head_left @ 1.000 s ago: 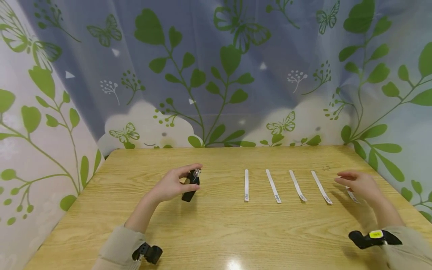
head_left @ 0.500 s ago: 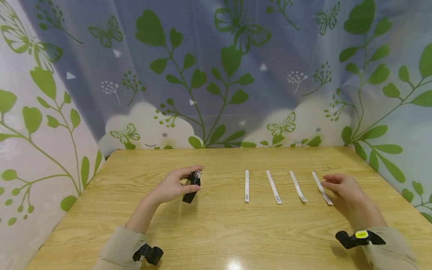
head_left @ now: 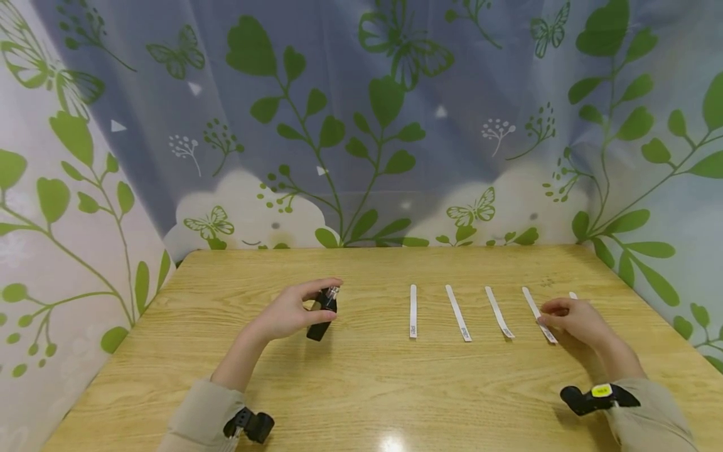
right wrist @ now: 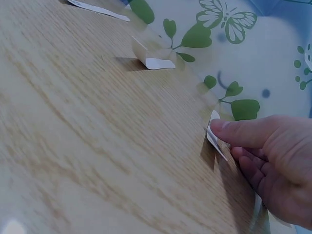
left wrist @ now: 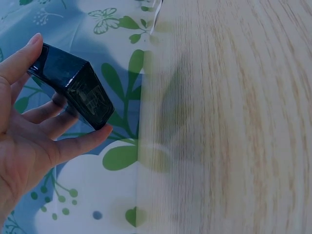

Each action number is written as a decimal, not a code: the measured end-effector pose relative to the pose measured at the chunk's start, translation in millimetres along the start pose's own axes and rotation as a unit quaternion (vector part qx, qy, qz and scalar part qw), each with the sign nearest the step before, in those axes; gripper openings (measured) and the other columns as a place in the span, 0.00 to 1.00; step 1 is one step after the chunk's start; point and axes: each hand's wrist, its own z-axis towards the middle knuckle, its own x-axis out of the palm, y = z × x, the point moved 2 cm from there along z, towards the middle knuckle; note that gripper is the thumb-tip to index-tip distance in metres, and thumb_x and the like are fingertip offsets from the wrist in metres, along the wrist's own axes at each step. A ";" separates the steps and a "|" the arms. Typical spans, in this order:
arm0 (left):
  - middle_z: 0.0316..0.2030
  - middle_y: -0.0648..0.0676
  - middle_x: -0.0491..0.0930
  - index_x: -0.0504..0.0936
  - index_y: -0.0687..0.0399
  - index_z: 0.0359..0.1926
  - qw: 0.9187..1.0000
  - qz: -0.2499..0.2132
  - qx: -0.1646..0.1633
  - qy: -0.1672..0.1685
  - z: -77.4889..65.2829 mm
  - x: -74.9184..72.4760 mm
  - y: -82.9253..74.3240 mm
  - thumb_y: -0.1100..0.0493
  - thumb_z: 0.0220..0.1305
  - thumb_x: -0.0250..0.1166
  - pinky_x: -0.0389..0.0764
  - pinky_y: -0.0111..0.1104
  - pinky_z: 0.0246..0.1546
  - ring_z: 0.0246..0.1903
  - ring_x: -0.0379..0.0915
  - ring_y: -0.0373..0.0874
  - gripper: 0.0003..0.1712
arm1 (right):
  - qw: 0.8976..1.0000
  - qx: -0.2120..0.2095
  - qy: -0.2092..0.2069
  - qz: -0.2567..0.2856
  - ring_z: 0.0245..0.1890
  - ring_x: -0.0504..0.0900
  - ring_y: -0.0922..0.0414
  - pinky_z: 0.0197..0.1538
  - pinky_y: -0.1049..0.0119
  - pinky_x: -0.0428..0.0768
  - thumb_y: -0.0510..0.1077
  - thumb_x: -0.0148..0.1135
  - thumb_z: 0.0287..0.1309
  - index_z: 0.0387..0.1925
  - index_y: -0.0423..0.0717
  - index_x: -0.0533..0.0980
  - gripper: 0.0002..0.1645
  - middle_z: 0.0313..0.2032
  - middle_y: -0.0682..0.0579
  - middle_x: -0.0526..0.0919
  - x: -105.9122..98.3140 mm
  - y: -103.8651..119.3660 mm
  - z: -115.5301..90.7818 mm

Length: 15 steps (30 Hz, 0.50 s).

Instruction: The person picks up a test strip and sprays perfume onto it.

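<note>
My left hand (head_left: 285,314) grips a black glass perfume bottle (head_left: 319,331), tilted above the table's left half. The left wrist view shows the base and sides of that bottle (left wrist: 90,92) between thumb and fingers. At right, my right hand (head_left: 578,320) pinches the second white paper test strip (head_left: 531,304) from the right with thumb and fingertips. In the right wrist view, my thumb (right wrist: 243,132) lies over this strip (right wrist: 212,138), which bends up beside its shadow. Fingertips behind the thumb are partly hidden.
Left of my right hand lie three more strips: a near one (head_left: 499,312), a middle one (head_left: 458,314) and a far-left one (head_left: 413,311). Another strip (head_left: 573,295) is mostly hidden behind the right hand. A patterned curtain (head_left: 350,138) borders the wooden table (head_left: 361,376).
My right hand has moved left from the rightmost strip to the one beside it, its fingers coming down onto that strip. The left hand and bottle have hardly moved.
</note>
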 end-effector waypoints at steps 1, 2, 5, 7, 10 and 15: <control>0.64 0.51 0.64 0.66 0.48 0.66 1.000 0.000 -0.001 0.000 -0.5 0.0 0.2 0.52 0.59 0.65 0.61 0.48 0.60 0.64 0.57 0.52 0.34 | 1.000 0.000 0.000 -0.003 0.37 0.77 0.48 0.36 0.61 0.74 0.49 0.66 0.55 0.44 0.28 0.75 0.27 0.37 0.39 0.80 0.6 0.4 0.2; 0.64 0.52 0.64 0.66 0.48 0.66 1.000 0.000 0.000 0.000 -1.2 0.2 0.5 0.52 0.60 0.65 0.62 0.48 0.60 0.63 0.57 0.53 0.34 | 1.000 0.001 0.001 -0.004 0.37 0.77 0.49 0.36 0.61 0.74 0.49 0.66 0.55 0.44 0.28 0.76 0.26 0.37 0.40 0.80 1.2 1.0 0.3; 0.64 0.51 0.64 0.67 0.47 0.65 1.000 -0.002 -0.007 -0.001 -2.8 0.7 2.0 0.51 0.59 0.65 0.62 0.47 0.60 0.63 0.58 0.53 0.34 | 1.000 0.002 0.000 -0.013 0.35 0.77 0.50 0.34 0.61 0.74 0.49 0.67 0.54 0.41 0.29 0.76 0.25 0.35 0.42 0.80 2.4 3.0 0.7; 0.64 0.50 0.64 0.67 0.45 0.65 1.000 -0.004 -0.010 -0.002 -3.3 0.9 3.2 0.50 0.59 0.66 0.62 0.47 0.60 0.63 0.58 0.52 0.33 | 1.000 0.002 0.000 -0.016 0.34 0.77 0.49 0.34 0.60 0.74 0.48 0.67 0.53 0.40 0.28 0.76 0.24 0.34 0.42 0.80 2.6 5.1 0.9; 0.64 0.49 0.64 0.67 0.44 0.65 1.000 -0.003 -0.012 -0.005 -3.1 0.5 4.6 0.49 0.59 0.65 0.62 0.46 0.60 0.64 0.57 0.51 0.33 | 1.000 0.002 0.000 -0.025 0.34 0.77 0.49 0.34 0.60 0.75 0.48 0.67 0.53 0.38 0.28 0.76 0.24 0.33 0.43 0.80 1.9 6.9 1.6; 0.64 0.51 0.64 0.67 0.47 0.65 1.000 -0.003 -0.002 -0.006 -1.6 -0.4 4.4 0.50 0.59 0.65 0.62 0.47 0.60 0.63 0.58 0.52 0.33 | 0.999 0.004 0.007 -0.041 0.34 0.78 0.46 0.35 0.58 0.75 0.48 0.67 0.52 0.37 0.28 0.77 0.23 0.33 0.41 0.81 -0.3 6.9 2.4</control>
